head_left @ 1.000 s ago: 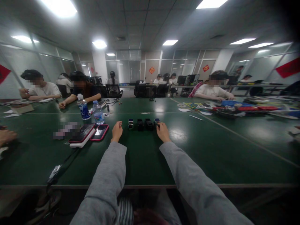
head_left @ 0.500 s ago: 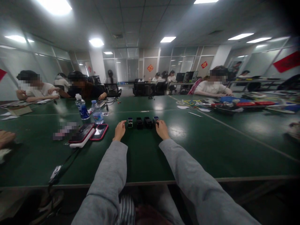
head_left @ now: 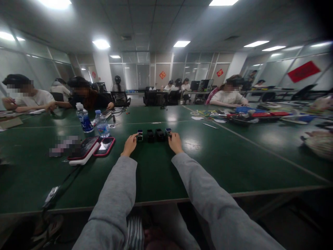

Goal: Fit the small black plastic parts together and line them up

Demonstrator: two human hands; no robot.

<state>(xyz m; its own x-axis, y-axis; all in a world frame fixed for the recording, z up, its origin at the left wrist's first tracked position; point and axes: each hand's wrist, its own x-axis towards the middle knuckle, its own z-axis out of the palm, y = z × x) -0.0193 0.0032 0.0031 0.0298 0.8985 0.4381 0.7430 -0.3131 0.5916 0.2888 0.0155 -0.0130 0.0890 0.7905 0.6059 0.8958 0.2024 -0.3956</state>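
Note:
Four small box-shaped gadgets form a short row on the green table (head_left: 156,166). At the left end is a silver-edged one with a dark screen (head_left: 140,137), and my left hand (head_left: 129,144) reaches its left side with fingers stretched out, fingertips touching it. Two black gadgets, the left one (head_left: 150,136) and the right one (head_left: 159,135), stand between my hands, touched by neither. At the right end, another light-edged gadget (head_left: 168,131) is partly hidden by my right hand (head_left: 176,143), whose fingers are closed at its right side.
Left of my hands lie a red-edged phone (head_left: 104,146), a larger dark device (head_left: 87,147) on a white block, and two bottles, one blue-labelled (head_left: 84,118), one clear (head_left: 102,125). Cables and tools (head_left: 247,116) are heaped at the right. Other people sit around the table.
My view has turned slightly right, so everything sits further left. My left fingertips have closed the small gap to the left-end gadget. My right hand stays at the right-end one.

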